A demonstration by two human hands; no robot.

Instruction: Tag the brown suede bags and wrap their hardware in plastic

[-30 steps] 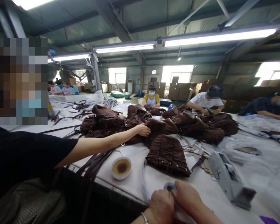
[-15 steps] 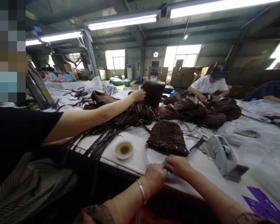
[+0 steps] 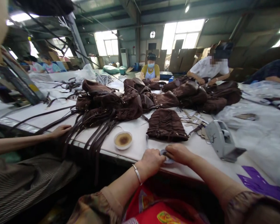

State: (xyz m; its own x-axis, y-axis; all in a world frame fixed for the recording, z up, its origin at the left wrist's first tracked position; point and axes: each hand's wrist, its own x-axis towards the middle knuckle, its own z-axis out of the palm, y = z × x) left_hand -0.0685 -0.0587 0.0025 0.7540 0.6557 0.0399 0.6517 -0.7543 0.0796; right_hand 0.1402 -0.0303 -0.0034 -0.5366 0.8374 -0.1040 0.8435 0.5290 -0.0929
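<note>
My left hand (image 3: 151,161), with a silver bracelet at the wrist, is closed at the table's front edge. Its fingers grip one side of a small translucent ring that looks like a roll of clear tape (image 3: 170,160). From the other side, my right hand (image 3: 180,153) pinches the same roll, thumb and fingers meeting near its middle. My fingers cover much of it. Just beyond both hands lies a dark brown fringed suede bag (image 3: 166,126). A grey tape dispenser (image 3: 220,141) stands to their right, and a white bowl of yellowish paste (image 3: 123,140) to their left.
Brown bags (image 3: 130,104) are heaped across the table, straps (image 3: 96,137) hanging over its front edge. A co-worker's hand (image 3: 60,131) rests at the left edge. Purple plastic (image 3: 262,183) and clear plastic sheets (image 3: 266,137) lie right. Other people work across the table.
The view has tipped downward. The co-worker's arm at left has drawn back from the heap, and a dark object now hangs at the top left. My hands stay together on the roll, which shows more.
</note>
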